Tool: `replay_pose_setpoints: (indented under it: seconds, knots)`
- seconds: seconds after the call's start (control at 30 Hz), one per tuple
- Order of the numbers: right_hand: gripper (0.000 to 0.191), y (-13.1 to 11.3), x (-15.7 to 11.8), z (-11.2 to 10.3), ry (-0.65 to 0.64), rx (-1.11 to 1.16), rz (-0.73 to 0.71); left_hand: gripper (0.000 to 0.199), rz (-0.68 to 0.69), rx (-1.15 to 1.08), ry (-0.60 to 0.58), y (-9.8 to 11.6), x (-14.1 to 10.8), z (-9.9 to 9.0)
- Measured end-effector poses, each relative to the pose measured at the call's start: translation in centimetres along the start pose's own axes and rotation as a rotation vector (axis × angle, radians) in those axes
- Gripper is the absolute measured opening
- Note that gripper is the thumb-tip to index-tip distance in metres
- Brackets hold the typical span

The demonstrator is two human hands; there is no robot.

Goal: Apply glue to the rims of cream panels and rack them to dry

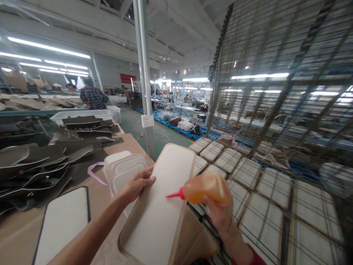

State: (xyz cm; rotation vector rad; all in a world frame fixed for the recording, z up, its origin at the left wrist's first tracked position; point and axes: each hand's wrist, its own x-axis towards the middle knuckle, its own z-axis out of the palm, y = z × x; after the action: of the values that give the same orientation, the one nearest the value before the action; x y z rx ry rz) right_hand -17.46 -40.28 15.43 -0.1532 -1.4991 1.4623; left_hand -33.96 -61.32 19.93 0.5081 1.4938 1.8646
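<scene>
My left hand (142, 181) grips the left edge of a long white panel (168, 173) with rounded corners and a tan rim, its thumb lying on the white face. My right hand (220, 209) is wrapped round a squeeze bottle (202, 187) of amber liquid, tipped on its side. The bottle's red nozzle (175, 195) points left over the middle of the panel; whether the tip touches the surface I cannot tell. Behind my left hand lies a stack of smaller pale panels (128, 165) with a lilac strap (95, 173).
A dark-edged white panel (64, 217) lies on the brown-covered table (132, 141). Dark grey pieces (33, 162) are heaped at left. On my right, a wire rack (264, 184) carries rows of pale panels, with more wire shelves raised above. A pole (146, 92) stands ahead; a person (92, 96) is farther off.
</scene>
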Motion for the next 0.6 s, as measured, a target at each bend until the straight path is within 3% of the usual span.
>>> replay_pose_setpoints:
  seconds: [0.1,0.17,0.33,0.4,0.47,0.6]
  knots:
    - [0.066,-0.4,4.4,1.2,0.176,0.111,-0.091,0.066,0.002,-0.005,-0.106,-0.2,-0.3,0.4]
    - [0.064,-0.3,4.9,1.6,0.187,0.137,-0.1,0.065,0.006,-0.027,-0.139,-0.1,-0.2,0.6]
    - [0.067,0.4,-2.0,0.9,-0.094,0.056,0.048,0.071,-0.021,-0.041,-0.064,0.1,0.5,-0.3]
    - [0.069,0.2,-3.4,0.5,-0.112,0.028,0.042,0.072,-0.016,-0.012,-0.046,0.0,0.4,-0.8]
    - [0.068,-0.4,-2.2,0.5,-0.029,0.055,0.034,0.07,-0.017,0.019,-0.055,0.0,-0.1,-1.0]
    - [0.064,-1.5,3.5,0.7,0.197,0.194,-0.042,0.062,-0.028,0.023,-0.1,0.2,-0.9,0.1]
